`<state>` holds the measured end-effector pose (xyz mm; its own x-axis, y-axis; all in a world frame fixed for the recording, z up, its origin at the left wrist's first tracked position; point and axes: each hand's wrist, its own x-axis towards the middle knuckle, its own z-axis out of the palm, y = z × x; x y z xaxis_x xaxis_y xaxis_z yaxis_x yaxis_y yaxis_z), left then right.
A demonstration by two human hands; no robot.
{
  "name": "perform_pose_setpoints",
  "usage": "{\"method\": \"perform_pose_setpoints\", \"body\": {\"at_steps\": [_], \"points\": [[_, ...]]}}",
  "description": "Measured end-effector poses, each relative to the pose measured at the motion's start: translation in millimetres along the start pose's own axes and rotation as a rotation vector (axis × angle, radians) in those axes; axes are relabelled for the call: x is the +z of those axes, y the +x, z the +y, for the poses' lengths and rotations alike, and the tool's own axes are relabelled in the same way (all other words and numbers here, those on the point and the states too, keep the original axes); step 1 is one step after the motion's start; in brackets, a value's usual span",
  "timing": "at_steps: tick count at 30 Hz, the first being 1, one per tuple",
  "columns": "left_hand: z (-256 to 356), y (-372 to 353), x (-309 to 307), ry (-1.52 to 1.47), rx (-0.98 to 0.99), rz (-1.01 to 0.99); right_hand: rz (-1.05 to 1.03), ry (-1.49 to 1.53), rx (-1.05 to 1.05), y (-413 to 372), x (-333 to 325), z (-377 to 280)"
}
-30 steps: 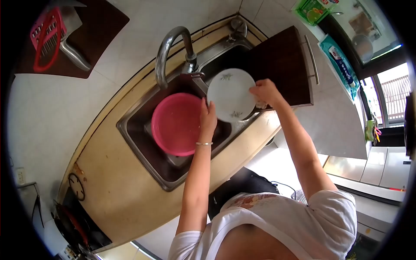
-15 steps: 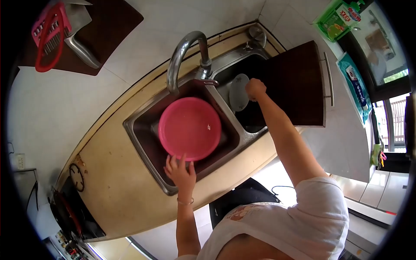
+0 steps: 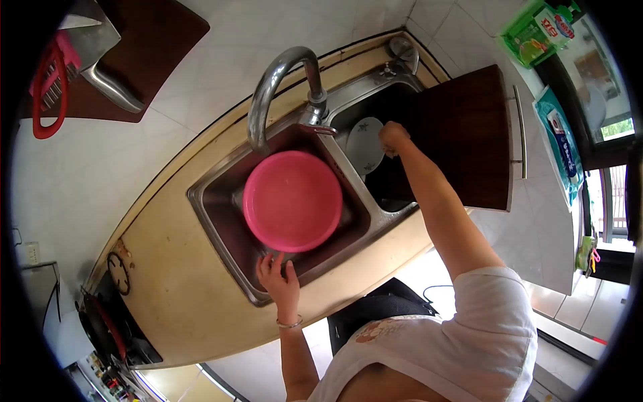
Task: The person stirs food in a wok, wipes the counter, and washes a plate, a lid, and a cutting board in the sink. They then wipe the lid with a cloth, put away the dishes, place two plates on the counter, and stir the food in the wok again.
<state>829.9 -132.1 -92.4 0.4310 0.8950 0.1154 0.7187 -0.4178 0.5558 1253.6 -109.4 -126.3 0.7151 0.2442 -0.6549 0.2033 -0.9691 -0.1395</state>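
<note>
A round pink basin [image 3: 293, 201] sits in the larger bowl of the steel sink [image 3: 224, 264]. My left hand [image 3: 278, 281], with a bracelet at the wrist, is at the basin's near edge, fingers apart and holding nothing. Over the smaller sink bowl, my right hand [image 3: 394, 139] is closed on the right edge of a pale plate [image 3: 365, 146] with small dark marks. The plate's lower part lies in shadow. Between the two bowls stands the curved chrome faucet [image 3: 260, 100], its spout arching above the basin's far side.
A dark brown board [image 3: 462, 137] covers part of the smaller bowl. At the upper left, a knife [image 3: 110, 87] and a red-handled grater [image 3: 50, 100] lie on a dark shelf. A green soap bottle [image 3: 536, 37] is at the upper right. A black ring [image 3: 118, 273] rests on the counter.
The plate has turned to show more of its face. My left hand's fingers have drawn slightly back from the basin's rim. The whole view has shifted a little.
</note>
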Motion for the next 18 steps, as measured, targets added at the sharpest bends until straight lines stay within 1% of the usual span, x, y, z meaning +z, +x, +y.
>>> {"method": "perform_pose_setpoints", "body": {"at_steps": [2,3,5,6,8,9,10,11,12,13,14,15,16,17,18], "points": [[0.2,1.1,1.1,-0.012,-0.003,-0.001,-0.128,-0.413,-0.138,0.0,-3.0,-2.4],[0.9,1.7,1.9,-0.031,-0.004,-0.001,-0.13,-0.417,-0.144,-1.0,-4.6,-4.3],[2.3,2.2,2.5,-0.036,-0.003,0.0,-0.098,-0.343,-0.053,-5.5,-7.0,-7.7],[3.0,3.0,2.9,-0.044,0.004,0.002,-0.099,-0.348,-0.063,-10.7,-9.8,-9.0],[3.0,3.5,5.1,-0.054,0.012,0.003,-0.1,-0.449,-0.198,-21.5,-12.1,-10.8],[2.4,2.6,6.0,-0.064,0.022,0.0,-0.104,-0.463,-0.232,-5.1,-2.1,-1.5],[2.1,1.8,8.3,-0.041,-0.014,0.036,-0.02,-0.574,-0.344,29.4,14.0,14.8],[2.3,1.1,11.4,-0.055,-0.008,0.039,0.067,-0.685,-0.48,52.3,21.8,18.8],[3.0,0.2,13.7,-0.062,-0.01,0.054,0.134,-0.467,-0.493,56.9,20.9,25.4],[4.6,0.9,15.0,-0.078,-0.011,0.073,0.12,-0.866,-0.647,57.8,15.4,21.9],[6.3,1.5,15.6,-0.089,-0.014,0.093,0.148,-0.9,-0.641,46.1,10.1,16.9],[8.3,2.2,14.7,-0.075,-0.03,0.107,0.068,-0.658,-0.527,60.1,11.8,13.3],[10.5,0.9,13.4,-0.07,-0.04,0.11,0.086,-0.737,-0.565,52.3,11.2,6.7],[11.4,-1.3,11.9,-0.036,-0.09,0.156,0.113,-0.81,-0.595,48.6,9.9,4.1],[12.1,-1.4,12.1,-0.091,-0.107,0.125,0.112,-0.661,-0.567,77.3,15.9,11.3]]}}
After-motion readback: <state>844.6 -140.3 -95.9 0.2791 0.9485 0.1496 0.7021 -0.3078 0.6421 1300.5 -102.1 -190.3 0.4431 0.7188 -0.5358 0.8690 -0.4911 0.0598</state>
